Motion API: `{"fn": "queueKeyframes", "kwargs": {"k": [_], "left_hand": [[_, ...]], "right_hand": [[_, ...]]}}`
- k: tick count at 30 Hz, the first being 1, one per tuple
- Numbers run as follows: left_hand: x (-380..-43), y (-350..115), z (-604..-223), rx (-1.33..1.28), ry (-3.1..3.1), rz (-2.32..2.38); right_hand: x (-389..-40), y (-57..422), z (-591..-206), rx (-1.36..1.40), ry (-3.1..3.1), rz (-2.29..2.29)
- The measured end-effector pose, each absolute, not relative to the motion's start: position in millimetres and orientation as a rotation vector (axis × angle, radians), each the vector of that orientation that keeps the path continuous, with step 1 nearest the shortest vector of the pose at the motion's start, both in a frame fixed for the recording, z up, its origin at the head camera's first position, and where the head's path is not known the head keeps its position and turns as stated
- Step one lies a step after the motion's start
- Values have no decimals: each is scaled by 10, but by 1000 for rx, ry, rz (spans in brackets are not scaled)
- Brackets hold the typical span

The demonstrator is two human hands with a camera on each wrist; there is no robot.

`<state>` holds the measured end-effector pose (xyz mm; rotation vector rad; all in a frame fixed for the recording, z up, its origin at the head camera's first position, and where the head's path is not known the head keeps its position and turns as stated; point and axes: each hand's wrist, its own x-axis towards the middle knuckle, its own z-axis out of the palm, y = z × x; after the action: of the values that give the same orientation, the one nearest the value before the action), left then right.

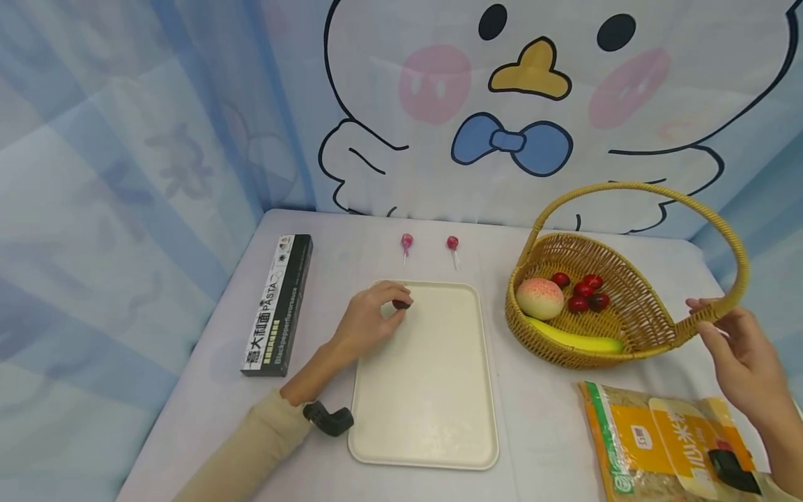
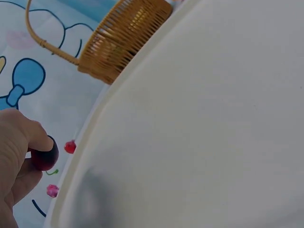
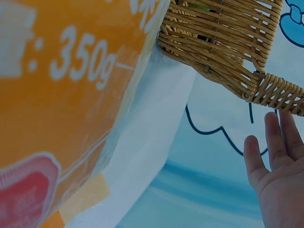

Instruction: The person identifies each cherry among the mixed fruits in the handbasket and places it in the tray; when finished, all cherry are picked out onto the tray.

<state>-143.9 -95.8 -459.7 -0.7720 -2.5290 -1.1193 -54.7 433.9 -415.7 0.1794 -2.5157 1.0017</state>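
In the head view my left hand point(image 1: 370, 322) pinches a dark red cherry point(image 1: 401, 304) over the upper left of a cream tray point(image 1: 426, 390). Thumb and fingertips hold the same fruit in the left wrist view. At the right, my right hand point(image 1: 746, 355) holds the foot of the handle of a yellow-brown wicker basket point(image 1: 646, 307), thumb on the near side and fingers on the far side. Other fingers are straight under the handle in the right wrist view. Inside the basket are a peach point(image 1: 539, 298), a banana point(image 1: 577, 339) and several red cherries point(image 1: 578, 304).
Two lollipops, one pink point(image 1: 407, 241) and one red point(image 1: 452, 243), lie behind the tray. A black-and-white pasta box point(image 1: 279, 307) lies left of it. An orange grain packet point(image 1: 665, 439) lies under my right forearm. A patterned curtain point(image 1: 401, 174) hangs behind the table.
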Motion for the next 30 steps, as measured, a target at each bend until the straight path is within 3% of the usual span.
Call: {"fn": "queueKeyframes", "kwargs": {"k": [30], "left_hand": [[-1475,-1038,-4820,-756,-2666,-1018]], "right_hand": [[-549,4337,-4176,186,-2488,1008]]}}
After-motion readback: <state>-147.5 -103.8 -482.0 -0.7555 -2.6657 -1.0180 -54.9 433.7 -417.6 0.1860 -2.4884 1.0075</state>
